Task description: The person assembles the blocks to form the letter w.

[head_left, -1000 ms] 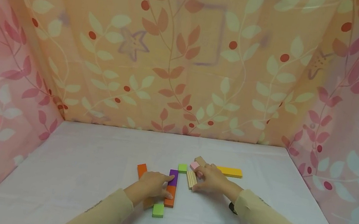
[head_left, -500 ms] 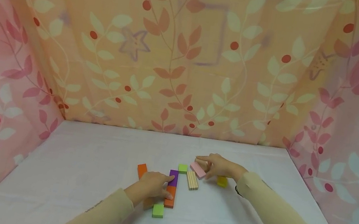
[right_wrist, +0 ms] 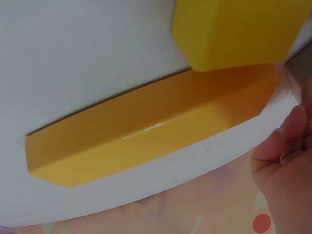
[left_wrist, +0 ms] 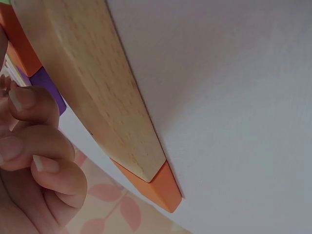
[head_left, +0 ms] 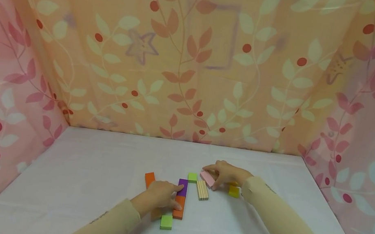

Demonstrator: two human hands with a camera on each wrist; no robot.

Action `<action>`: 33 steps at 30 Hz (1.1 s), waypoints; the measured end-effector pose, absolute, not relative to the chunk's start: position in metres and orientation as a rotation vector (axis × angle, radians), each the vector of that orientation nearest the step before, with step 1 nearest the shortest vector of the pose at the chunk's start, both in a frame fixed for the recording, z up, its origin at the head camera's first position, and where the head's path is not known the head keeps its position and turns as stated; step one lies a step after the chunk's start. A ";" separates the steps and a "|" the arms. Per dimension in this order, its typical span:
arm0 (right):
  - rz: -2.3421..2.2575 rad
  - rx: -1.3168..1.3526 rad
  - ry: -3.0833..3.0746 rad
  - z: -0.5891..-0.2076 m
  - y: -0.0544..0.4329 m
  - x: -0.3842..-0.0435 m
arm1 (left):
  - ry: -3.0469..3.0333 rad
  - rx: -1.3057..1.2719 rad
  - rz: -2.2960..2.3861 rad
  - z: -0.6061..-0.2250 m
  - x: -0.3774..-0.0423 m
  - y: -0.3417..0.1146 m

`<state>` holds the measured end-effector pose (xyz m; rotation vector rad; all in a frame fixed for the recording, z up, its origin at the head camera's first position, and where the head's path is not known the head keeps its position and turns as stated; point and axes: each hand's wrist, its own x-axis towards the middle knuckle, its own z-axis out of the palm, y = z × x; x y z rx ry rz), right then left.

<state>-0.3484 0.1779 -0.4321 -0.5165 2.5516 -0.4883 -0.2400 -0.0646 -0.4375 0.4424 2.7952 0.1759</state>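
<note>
My left hand (head_left: pixel 160 196) reaches over a short row, index finger touching the purple block (head_left: pixel 182 187), thumb on the orange block (head_left: pixel 179 207) that adjoins it. Its other fingers are curled in the left wrist view. Under that hand lies a long plain wooden block (left_wrist: pixel 97 87), with another orange block (left_wrist: pixel 158 190) at its end. My right hand (head_left: pixel 225 174) pinches a pink block (head_left: pixel 207 178) between index finger and thumb, near its two ends; something wood-coloured shows partly beneath the fingers. Left of it lies a striped wooden piece (head_left: pixel 202 190).
Green blocks lie at the purple block's far end (head_left: pixel 192 177) and near the left wrist (head_left: pixel 166 222). Below the right wrist are a bright yellow block (right_wrist: pixel 239 34) and a long amber block (right_wrist: pixel 146 126). Patterned cloth (head_left: pixel 195 72) encloses the white table (head_left: pixel 109 162).
My right hand has lifted off the striped piece and moved right and back, its fingers now at the pink block's ends. The bright yellow block has come into sight. The left hand stays put.
</note>
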 end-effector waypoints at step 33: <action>-0.619 -0.687 2.533 -0.427 0.208 -0.316 | 2.799 0.460 0.173 -0.435 -0.239 -0.065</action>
